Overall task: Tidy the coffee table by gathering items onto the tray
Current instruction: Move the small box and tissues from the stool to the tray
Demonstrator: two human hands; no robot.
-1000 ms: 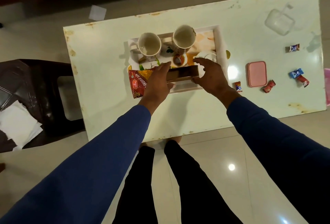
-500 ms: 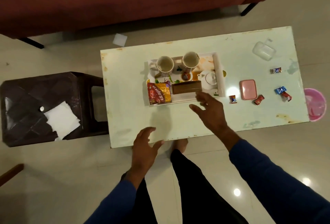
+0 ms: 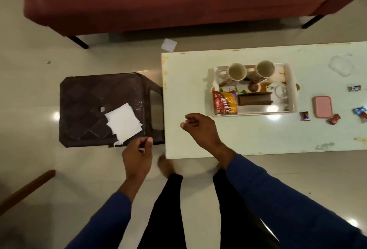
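Stool (image 3: 95,98) left of centre, napkins (image 3: 124,124) overhanging its near edge. Left hand (image 3: 137,156) just below that edge, over bare floor, fingers loosely curled near napkin corner; whether it pinches paper, cannot tell. Right hand (image 3: 200,129) over table (image 3: 184,82) left end, fingers loosely curled, holding nothing. Tray (image 3: 292,90) centre-right on table, bare margin round it, carrying two cups (image 3: 237,71), snack packet (image 3: 224,102), brown box (image 3: 254,99). Pink box (image 3: 322,107) and candies (image 3: 304,115) loose toward right edge of frame.
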